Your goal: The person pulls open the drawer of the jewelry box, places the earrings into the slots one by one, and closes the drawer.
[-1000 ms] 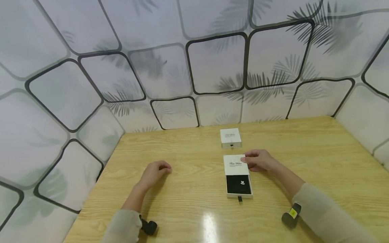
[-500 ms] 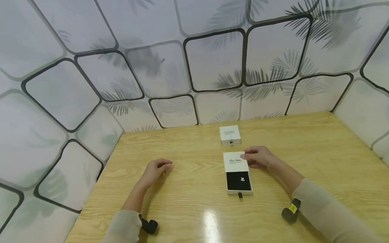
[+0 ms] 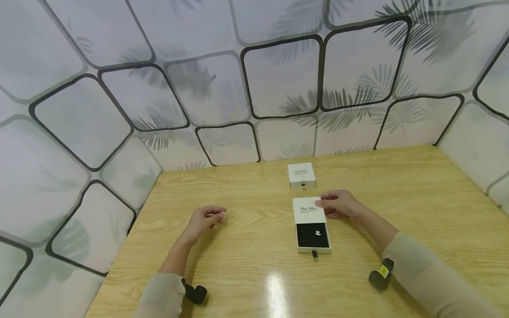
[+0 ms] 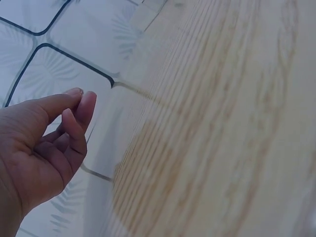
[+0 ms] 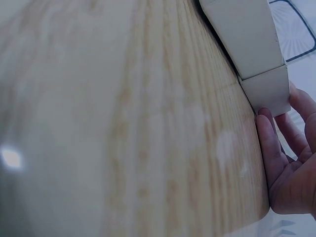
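Drawer box (image 3: 311, 224): half open; right hand (image 3: 337, 204) pinches its sleeve at 12 o'clock.
Left hand (image 3: 203, 220): fingers loosely curled, holds nothing.
Left to do: second box (image 3: 301, 176) remains closed.

Landmark: open box (image 3: 311, 223), mid-table (image 3: 246, 265). Its drawer (image 3: 313, 238) is pulled out toward the person, with a small charm (image 3: 317, 232) in it. Right hand (image 3: 337, 204) is at the box's right far corner, touching the sleeve. Second box (image 3: 301, 176) is behind the open box, near the wall (image 3: 278, 88), apart from it. Left hand (image 3: 203, 221) is well left of the box, over the table.
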{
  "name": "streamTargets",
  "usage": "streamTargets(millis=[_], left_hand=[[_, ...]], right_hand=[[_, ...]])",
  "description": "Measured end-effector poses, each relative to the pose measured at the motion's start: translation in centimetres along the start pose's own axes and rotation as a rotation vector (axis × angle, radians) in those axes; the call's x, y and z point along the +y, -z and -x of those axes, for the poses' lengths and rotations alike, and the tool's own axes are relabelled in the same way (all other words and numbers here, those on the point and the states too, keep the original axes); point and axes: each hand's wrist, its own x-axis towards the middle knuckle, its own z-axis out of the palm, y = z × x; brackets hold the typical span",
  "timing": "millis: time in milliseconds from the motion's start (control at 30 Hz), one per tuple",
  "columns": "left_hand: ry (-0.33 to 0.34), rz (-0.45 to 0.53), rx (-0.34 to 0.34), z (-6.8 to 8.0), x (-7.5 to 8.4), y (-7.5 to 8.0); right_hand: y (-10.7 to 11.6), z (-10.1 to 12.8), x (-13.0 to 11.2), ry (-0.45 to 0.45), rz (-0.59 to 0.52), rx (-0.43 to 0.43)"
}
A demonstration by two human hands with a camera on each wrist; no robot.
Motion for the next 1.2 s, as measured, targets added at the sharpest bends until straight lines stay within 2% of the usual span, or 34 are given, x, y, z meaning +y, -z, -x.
streamTargets(millis=[200,467,700,833,1200], left_hand=[[-0.004,0.015,-0.039,0.0,0.0,-0.1],[-0.024,0.010,-0.037,-0.2,0.1,-0.6],[-0.084,-0.019,-0.032,-0.2,0.4,-1.1],[-0.097,-0.044,-0.024,-0.1,0.7,-1.3],[-0.159,-0.049,-0.056,-0.1,1.4,-2.1]], right_hand=[[0.1,0.1,0.0,0.006,0.000,-0.003],[0.0,0.2,-0.1,0.007,0.002,-0.005],[0.0,0.0,0.0,0.004,0.002,-0.003],[0.0,0.0,0.0,0.002,0.004,-0.003],[0.1,0.0,-0.1,-0.002,0.003,-0.002]])
